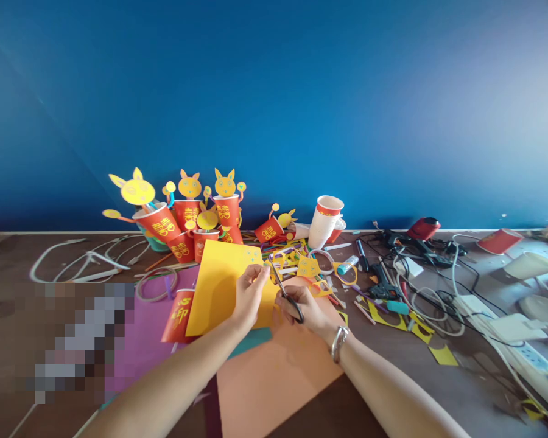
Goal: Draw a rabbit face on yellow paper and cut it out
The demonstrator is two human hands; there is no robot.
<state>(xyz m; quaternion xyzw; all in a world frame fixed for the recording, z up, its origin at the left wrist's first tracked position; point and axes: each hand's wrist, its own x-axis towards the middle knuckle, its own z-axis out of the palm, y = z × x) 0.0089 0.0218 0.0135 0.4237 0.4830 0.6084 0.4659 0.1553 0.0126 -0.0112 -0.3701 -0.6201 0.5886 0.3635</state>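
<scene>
My right hand (308,309) grips a pair of scissors (281,281) with dark handles, its blades pointing up and to the left. Close beside the blade tips, the thumb and fingers of my left hand (250,291) are pinched together; whatever they hold is too small to make out. Beneath my left hand lies a yellow sheet of paper (217,280), with small blue-green drawings near its upper right corner. An orange sheet (274,377) is spread below my right hand. A red paper cup (179,316) lies tilted against the yellow sheet's left side.
Red cups with yellow animal-head cutouts (225,184) stand along the blue wall. A stack of white cups (324,225) rises behind my hands. To the right are paper scraps (442,355), a black glue gun (384,287), cables and a power strip (530,356). Purple paper (141,347) lies left.
</scene>
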